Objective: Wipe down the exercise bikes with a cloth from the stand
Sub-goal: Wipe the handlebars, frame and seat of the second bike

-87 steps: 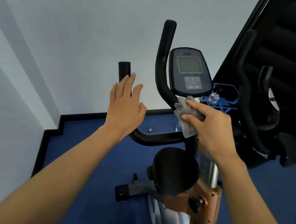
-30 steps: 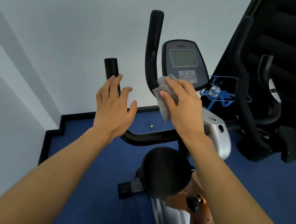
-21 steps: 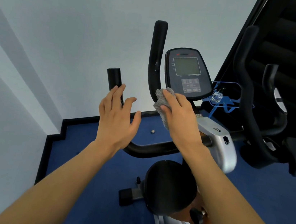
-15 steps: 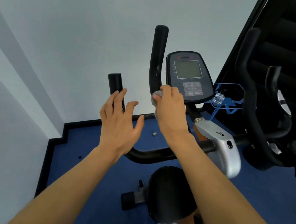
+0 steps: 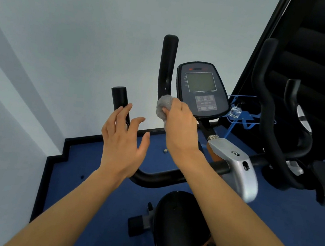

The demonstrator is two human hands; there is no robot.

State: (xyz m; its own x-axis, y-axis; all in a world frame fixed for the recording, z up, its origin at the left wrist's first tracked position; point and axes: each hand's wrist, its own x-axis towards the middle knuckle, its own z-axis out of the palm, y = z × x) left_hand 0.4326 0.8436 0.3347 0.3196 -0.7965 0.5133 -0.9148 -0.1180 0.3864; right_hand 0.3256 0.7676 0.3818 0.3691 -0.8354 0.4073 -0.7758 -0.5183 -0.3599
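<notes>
The grey cloth (image 5: 162,109) is bunched in the right hand (image 5: 180,125), fingers closed around it, pressed at the base of the upright handlebar grip (image 5: 167,65), whose long axis rises directly above. The left hand (image 5: 123,138) hovers open beside the shorter grip (image 5: 120,98).

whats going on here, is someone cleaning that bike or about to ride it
Cleaning it. The person's right hand presses a bunched grey cloth against the base of the tall upright handlebar grip, just left of the console. The left hand is open with fingers spread, by the shorter grip, not closed around it. The saddle sits below, between the forearms. A second bike stands to the right.
</notes>
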